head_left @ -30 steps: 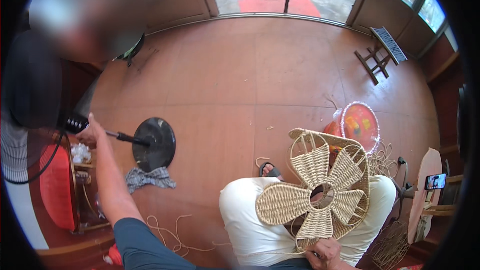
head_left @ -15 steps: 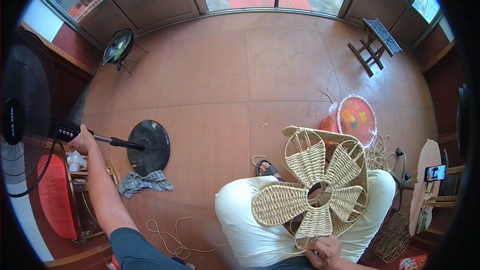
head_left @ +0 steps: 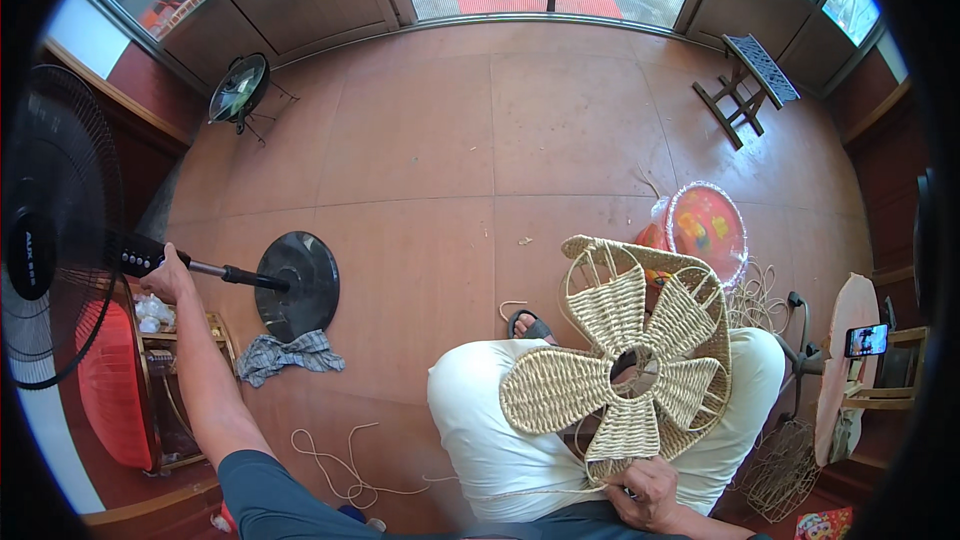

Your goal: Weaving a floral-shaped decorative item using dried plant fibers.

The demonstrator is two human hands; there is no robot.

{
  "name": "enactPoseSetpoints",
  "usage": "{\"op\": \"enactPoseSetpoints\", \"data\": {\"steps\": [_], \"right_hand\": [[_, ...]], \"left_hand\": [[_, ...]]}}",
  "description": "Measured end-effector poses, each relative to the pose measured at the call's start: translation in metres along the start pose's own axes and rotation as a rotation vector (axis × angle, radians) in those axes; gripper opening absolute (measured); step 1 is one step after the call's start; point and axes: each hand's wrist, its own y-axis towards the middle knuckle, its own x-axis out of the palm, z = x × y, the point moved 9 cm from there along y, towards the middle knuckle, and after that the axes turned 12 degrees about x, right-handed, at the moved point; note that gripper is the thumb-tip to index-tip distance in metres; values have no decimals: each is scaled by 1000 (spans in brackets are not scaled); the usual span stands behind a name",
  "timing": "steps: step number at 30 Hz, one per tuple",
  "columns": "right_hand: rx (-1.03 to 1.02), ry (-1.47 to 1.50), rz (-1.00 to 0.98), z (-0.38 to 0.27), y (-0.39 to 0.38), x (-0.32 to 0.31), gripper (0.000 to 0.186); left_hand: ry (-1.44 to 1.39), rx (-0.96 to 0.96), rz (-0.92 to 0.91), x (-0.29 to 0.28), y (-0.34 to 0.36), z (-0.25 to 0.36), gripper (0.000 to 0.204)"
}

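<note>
A woven straw basket (head_left: 724,352) rests on my lap between my knees. Its face is a flower of broad petals (head_left: 556,392) around a round hole, with some frame wires bare at the far side. My right hand (head_left: 646,490) is closed at the lower petal's near edge, gripping the basket there; a thin straw cord (head_left: 540,493) runs left from that spot. Far to the left, my left arm is stretched out. My left hand (head_left: 168,278) is wrapped round the black standing fan (head_left: 138,252) just below its control panel, the fingers partly hidden.
The fan's round base (head_left: 300,285) stands on the tiled floor beside a checked cloth (head_left: 290,356). Loose cord (head_left: 345,465) lies left of me. At right are a red bucket (head_left: 706,230), coiled straw cord (head_left: 758,300) and a phone (head_left: 866,341) on a stand. A folding stool (head_left: 745,90) stands farther off.
The view has shifted slightly. Both hands keep their places, the left on the fan and the right at the basket's near edge.
</note>
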Motion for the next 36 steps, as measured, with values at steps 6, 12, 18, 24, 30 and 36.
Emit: {"op": "enactPoseSetpoints", "data": {"steps": [6, 12, 18, 24, 30, 36], "right_hand": [[-42, 56, 9, -4, 10, 3, 20], [-80, 28, 121, -14, 5, -2, 17], [-48, 71, 162, -16, 1, 3, 14], [-10, 14, 233, 14, -8, 10, 16], [-62, 156, 143, -29, 20, -1, 17], [-6, 215, 171, -11, 19, 3, 14]], "left_hand": [[-203, 218, -107, -7, -2, -38, 85], [-833, 503, -467, -102, -246, 89, 26], [-1063, 979, -740, -364, -422, 153, 8], [-1300, 1352, -925, -446, -560, 118, 18], [-1075, 924, -1152, -424, -562, 119, 23], [-1111, 751, -1289, -401, -585, 131, 16]]}}
